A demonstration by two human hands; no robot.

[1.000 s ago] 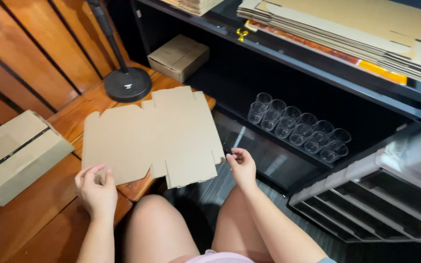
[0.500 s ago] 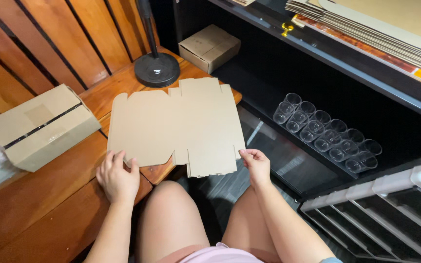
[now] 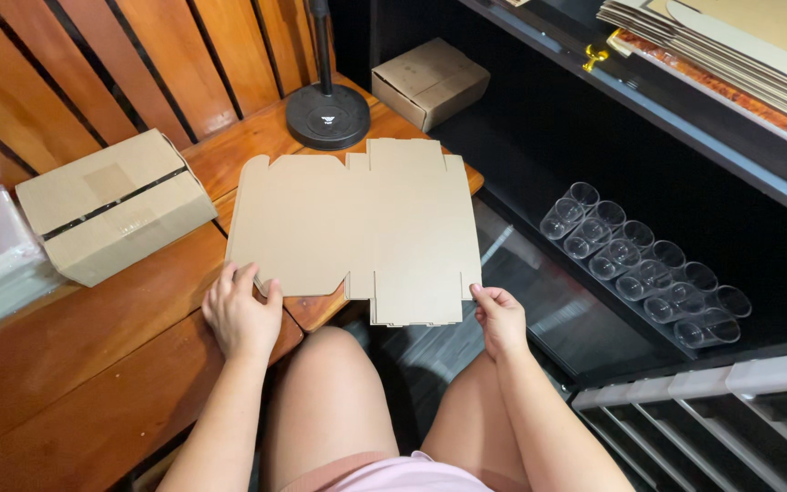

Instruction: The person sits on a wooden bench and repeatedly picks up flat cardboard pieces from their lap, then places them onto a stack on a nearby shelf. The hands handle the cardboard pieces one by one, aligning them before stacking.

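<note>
Where the wooden table (image 3: 93, 364) ends, a flat die-cut cardboard sheet (image 3: 357, 228) lies half on it and half overhanging the person's knees. The left hand (image 3: 240, 314) rests on the sheet's near left edge, fingers spread flat. The right hand (image 3: 500, 319) pinches the near right corner, fingers closed on it. A taped box (image 3: 111, 214) sits left, clear cups (image 3: 649, 264) right.

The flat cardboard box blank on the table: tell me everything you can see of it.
The flat cardboard box blank is plain brown, die-cut, unfolded, with tabs and notches along its edges and faint crease lines. It lies flat on the wooden table, its right part overhanging the table edge. The left hand presses its near left edge; the right hand pinches its near right corner. Its far edge ends just short of a black round stand base.
</note>
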